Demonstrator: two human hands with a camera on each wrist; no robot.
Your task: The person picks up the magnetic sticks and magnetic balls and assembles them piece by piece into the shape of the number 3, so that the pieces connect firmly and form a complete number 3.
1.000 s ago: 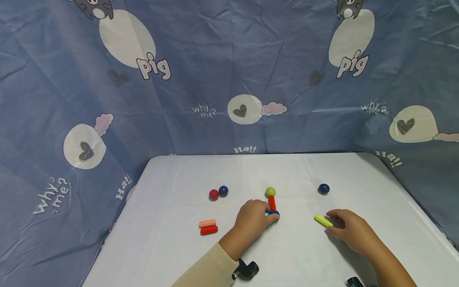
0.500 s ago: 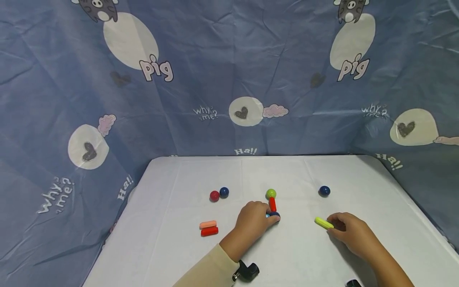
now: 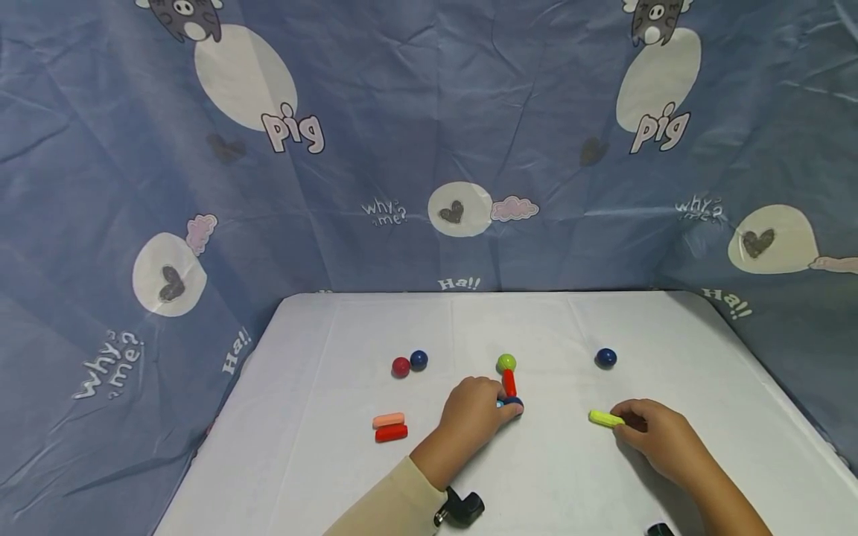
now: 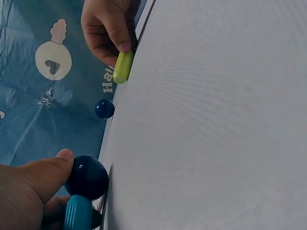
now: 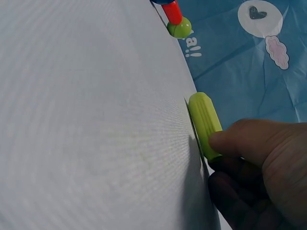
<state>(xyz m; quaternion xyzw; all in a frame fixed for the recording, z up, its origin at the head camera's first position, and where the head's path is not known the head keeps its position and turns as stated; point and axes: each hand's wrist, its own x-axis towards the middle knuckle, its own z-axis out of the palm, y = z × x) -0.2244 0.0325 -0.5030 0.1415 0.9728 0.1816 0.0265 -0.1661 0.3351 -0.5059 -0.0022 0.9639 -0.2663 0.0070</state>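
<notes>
In the head view my left hand [image 3: 473, 411] grips a dark blue ball [image 4: 87, 178], the thumb on its side. Against that ball sits a light blue ribbed stick [image 4: 78, 213], partly hidden by the hand. A red stick [image 3: 509, 383] runs from the dark blue ball to a light green ball [image 3: 506, 362], end to end in a line. Over on the right, my right hand [image 3: 659, 435] pinches one end of a yellow-green ribbed stick [image 5: 205, 125] between thumb and fingers. The stick lies low along the white tabletop, its free end pointing left.
Another dark blue ball [image 3: 606, 358] rests behind the right hand. To the left lie a red ball [image 3: 401, 367] beside a blue ball [image 3: 418, 360], and nearer, a peach stick [image 3: 389, 420] next to a red one. A blue printed cloth [image 3: 375, 149] hangs behind the white table [image 3: 322, 476].
The yellow-green stick has turned a little in my right hand, its free end swinging toward the near side. My left hand stays in place on the dark blue ball.
</notes>
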